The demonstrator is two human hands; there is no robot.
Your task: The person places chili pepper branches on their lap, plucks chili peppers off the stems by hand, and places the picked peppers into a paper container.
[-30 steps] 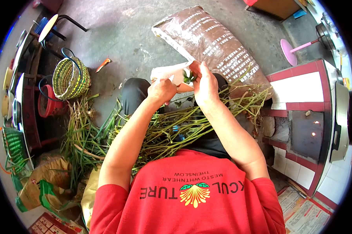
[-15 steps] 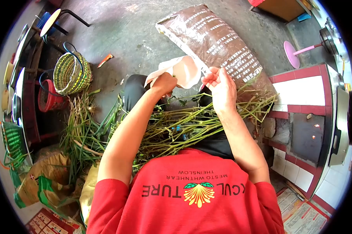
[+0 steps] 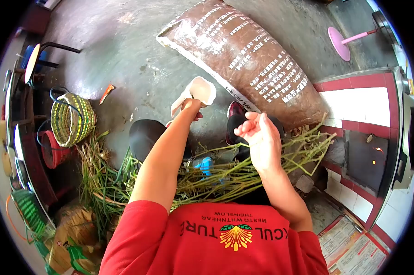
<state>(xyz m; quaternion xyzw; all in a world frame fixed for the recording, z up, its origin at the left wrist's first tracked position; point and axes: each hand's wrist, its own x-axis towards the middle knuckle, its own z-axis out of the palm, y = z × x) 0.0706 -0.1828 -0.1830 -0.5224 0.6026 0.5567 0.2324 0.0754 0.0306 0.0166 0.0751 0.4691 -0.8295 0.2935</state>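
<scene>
My left hand (image 3: 191, 110) is closed at the near rim of a white open container (image 3: 202, 90) with thin, soft-looking walls. It reaches low in front of my knees, and the inside of the container is mostly hidden. My right hand (image 3: 263, 144) is raised, palm up, fingers loosely curled and thumb apart, with nothing visible in it. Below and beside it, a bundle of long green plant stems (image 3: 225, 173) lies across my lap. A small bright blue item (image 3: 206, 166) shows among the stems.
A large brown printed sack (image 3: 248, 59) lies ahead on the grey floor. To the left stand a woven basket (image 3: 74, 121) and a red bucket (image 3: 54, 153), with cut greens (image 3: 99, 183) heaped nearby. A tiled stove (image 3: 353, 105) borders the right side.
My left hand and the white container have moved forward and lower, away from my right hand. My right hand stays raised over the stems. The whole view has shifted.
</scene>
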